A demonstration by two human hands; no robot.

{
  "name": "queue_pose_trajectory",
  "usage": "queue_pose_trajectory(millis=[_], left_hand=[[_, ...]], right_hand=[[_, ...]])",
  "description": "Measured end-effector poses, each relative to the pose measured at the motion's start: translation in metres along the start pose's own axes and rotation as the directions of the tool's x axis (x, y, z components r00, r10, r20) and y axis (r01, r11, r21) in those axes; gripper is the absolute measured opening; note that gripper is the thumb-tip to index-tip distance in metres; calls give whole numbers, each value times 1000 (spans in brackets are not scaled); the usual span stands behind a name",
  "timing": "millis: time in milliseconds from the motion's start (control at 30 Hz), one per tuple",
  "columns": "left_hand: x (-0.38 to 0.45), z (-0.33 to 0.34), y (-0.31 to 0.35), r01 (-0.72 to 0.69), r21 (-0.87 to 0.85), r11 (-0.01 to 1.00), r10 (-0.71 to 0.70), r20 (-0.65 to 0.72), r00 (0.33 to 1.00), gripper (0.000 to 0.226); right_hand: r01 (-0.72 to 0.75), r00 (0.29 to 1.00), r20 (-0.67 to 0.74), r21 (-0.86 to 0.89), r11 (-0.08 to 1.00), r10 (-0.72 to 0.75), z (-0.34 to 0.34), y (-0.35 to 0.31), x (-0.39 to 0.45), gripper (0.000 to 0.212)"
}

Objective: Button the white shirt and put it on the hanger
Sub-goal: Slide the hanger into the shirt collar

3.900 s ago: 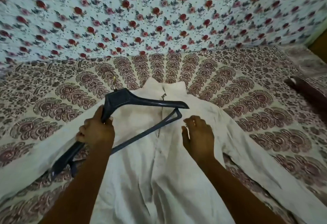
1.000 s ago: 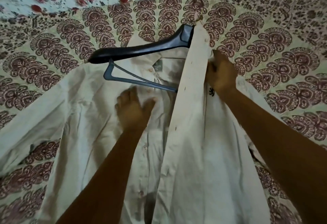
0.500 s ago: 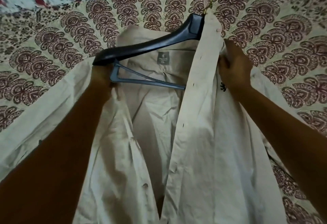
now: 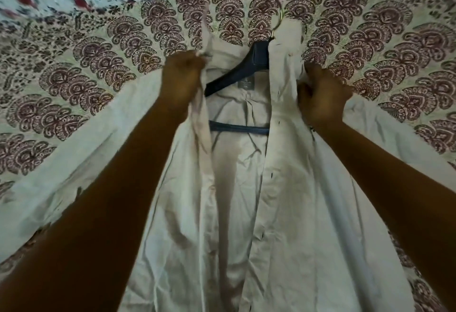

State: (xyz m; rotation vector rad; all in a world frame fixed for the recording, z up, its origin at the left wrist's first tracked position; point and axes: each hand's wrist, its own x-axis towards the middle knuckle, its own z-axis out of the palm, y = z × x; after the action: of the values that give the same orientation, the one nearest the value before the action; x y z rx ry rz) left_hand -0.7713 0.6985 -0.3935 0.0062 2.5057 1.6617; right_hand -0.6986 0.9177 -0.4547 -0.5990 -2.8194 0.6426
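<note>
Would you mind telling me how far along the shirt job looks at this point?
Done: the dark hanger lies inside the white shirt, its right end already under the cloth. In hand: the left hand and right hand each grip a front edge near the collar, drawing the cloth over the hanger. Left: the front lies open and unbuttoned, and the hanger's left end remains exposed.

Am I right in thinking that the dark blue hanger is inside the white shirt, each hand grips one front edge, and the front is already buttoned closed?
Not quite: the head view shows the white shirt hanging open, unbuttoned. The rest holds: the dark blue hanger sits inside it, the left hand and right hand each gripping a front edge.
</note>
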Motion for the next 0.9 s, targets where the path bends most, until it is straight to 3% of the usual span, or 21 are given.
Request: queue_pose_trajectory(millis=[233, 333, 433, 467, 533, 600, 667, 733, 800, 900], left_hand=[[0, 55, -16, -49, 92, 994, 42, 79, 996, 29], [5, 63, -31, -20, 367, 930, -59, 203, 977, 39], [-7, 59, -42, -102, 677, 729, -97, 248, 964, 49], [-18, 56, -45, -150, 724, 673, -44, 241, 969, 45], [-46, 46, -51, -258, 706, 659, 142, 220, 965, 39], [-80, 37, -58, -330, 620, 712, 263, 201, 944, 34], [-113, 32, -70, -342, 607, 717, 280, 198, 939, 29], [-143, 31, -81, -269, 614, 742, 203, 176, 963, 29], [-163, 33, -86, -149, 619, 771, 72, 148, 986, 29], [-165, 41, -82, -71, 736, 673, -37, 129, 991, 49]], right_hand=[[-71, 995, 76, 39, 997, 68, 14, -23, 7, 36], [-57, 991, 122, -42, 998, 61, 24, -25, 8, 38], [-11, 994, 112, -85, 996, 20, 28, -20, 5, 44], [29, 998, 61, -88, 996, -24, 26, -19, -1, 46], [158, 986, -40, -88, 983, -162, 22, -22, -24, 50], [316, 948, -31, -44, 948, -317, 18, -22, -61, 50], [397, 917, 39, -22, 917, -396, 17, -18, -106, 46], [368, 927, 125, -112, 923, -354, 19, -12, -143, 44], [241, 956, 220, -211, 947, -194, 21, -11, -162, 48], [23, 948, 317, -111, 994, 14, 15, -23, -155, 40]])
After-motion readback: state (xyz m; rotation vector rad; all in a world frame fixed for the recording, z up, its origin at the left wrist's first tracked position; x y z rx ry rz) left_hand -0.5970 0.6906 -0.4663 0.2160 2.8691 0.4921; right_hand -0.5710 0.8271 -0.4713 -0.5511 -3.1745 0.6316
